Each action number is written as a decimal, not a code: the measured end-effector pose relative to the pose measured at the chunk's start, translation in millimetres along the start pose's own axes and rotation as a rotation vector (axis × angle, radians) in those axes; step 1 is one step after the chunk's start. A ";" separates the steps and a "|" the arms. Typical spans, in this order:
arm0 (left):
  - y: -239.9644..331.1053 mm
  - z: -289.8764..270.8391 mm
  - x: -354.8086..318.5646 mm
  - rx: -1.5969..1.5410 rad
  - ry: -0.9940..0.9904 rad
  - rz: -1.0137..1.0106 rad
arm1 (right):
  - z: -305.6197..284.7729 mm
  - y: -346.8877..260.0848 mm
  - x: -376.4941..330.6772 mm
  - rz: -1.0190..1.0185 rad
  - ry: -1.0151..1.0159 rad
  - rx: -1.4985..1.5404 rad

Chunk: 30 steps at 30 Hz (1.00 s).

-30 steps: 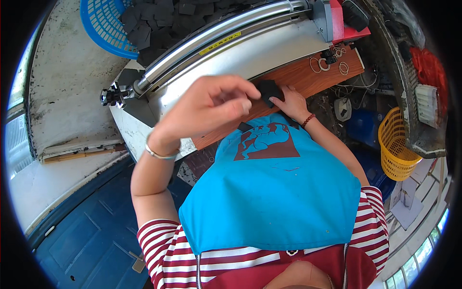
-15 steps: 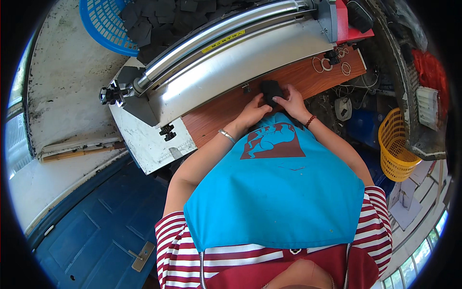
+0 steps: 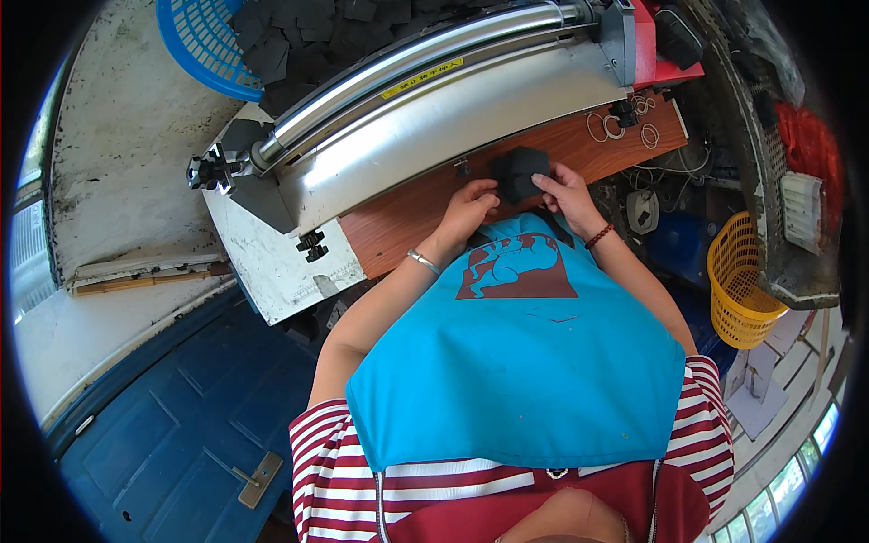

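Observation:
Several flat, dark black sheet pieces (image 3: 518, 167) are held low over the brown wooden board, just beyond my blue apron. My right hand (image 3: 570, 199) pinches the right edge of the front piece, its thumb on top. At the left edge of these pieces, my left hand (image 3: 466, 217) is closed, fingers curled against the ones behind. The pieces are slightly fanned, with the front one shifted to the right. Undersides and some fingertips are hidden.
A roller machine (image 3: 425, 77) with a sloping metal plate lies across the far side, above the wooden board (image 3: 389, 237). Beyond it, a blue basket (image 3: 206, 59) stands by a heap of black pieces (image 3: 308, 32). A yellow basket (image 3: 744, 290) is at right, near loose cables (image 3: 670, 167).
My right hand has moved slightly right and up, drawing the front black piece sideways so that the pieces fan out. My left hand has shifted a little left, its fingers more curled.

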<state>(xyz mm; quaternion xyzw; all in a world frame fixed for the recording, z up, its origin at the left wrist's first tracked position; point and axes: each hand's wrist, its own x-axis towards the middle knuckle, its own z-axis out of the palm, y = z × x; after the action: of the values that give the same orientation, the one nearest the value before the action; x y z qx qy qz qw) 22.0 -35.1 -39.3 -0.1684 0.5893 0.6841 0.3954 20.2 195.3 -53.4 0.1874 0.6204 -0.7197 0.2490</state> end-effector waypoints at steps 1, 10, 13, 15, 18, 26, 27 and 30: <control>0.4 0.1 0.0 -0.005 -0.005 -0.004 | -2.6 -3.8 -1.9 -0.013 0.028 0.022; 2.1 1.7 1.3 0.023 -0.006 -0.004 | -35.2 -18.8 -2.3 -0.609 0.416 -0.772; 4.0 3.7 3.0 0.043 -0.008 -0.015 | -31.6 -21.1 0.4 -0.409 0.418 -1.223; 3.7 6.1 4.7 0.053 -0.012 -0.012 | -32.2 -16.0 5.2 -0.323 0.427 -1.334; -1.2 4.0 6.2 0.085 -0.023 0.040 | -31.6 -16.5 6.5 -0.310 0.399 -1.274; 6.4 18.6 14.4 0.229 -0.138 0.242 | -38.3 -16.7 1.7 -0.381 0.287 -1.200; 7.4 23.5 14.9 0.227 -0.137 0.244 | -36.5 -23.5 -3.9 -0.463 0.263 -1.095; 37.4 48.2 2.4 0.163 -0.052 0.353 | -28.1 -42.6 -26.3 -0.544 0.155 -0.849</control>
<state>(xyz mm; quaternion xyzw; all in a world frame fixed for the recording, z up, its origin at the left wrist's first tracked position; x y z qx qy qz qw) 4.2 11.3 -3.9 -0.0120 0.6528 0.6969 0.2966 15.1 230.9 -8.7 -0.0458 0.9012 -0.4268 0.0601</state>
